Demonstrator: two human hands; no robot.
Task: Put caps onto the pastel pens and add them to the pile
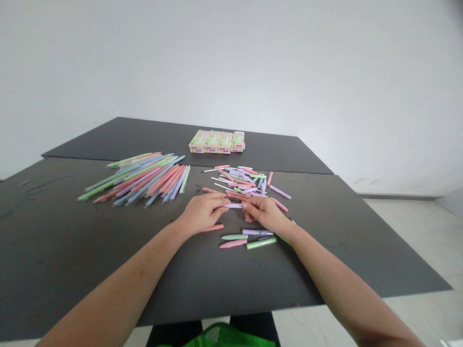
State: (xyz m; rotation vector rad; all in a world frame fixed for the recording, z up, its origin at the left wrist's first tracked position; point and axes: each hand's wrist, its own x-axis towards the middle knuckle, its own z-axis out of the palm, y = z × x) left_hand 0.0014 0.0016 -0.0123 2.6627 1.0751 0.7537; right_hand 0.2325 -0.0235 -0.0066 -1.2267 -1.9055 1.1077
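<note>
Crosswise, the lilac pen piece

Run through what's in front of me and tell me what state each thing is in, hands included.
Left hand: closed on the lilac pen piece's left end.
Right hand: closed on its right end.
Lilac pen piece: held roughly level between both hands.
Pen heap: piled, slightly fanned.
Pen parts: scattered loose.
Boxes: lined up; whether sealed, unclear.
</note>
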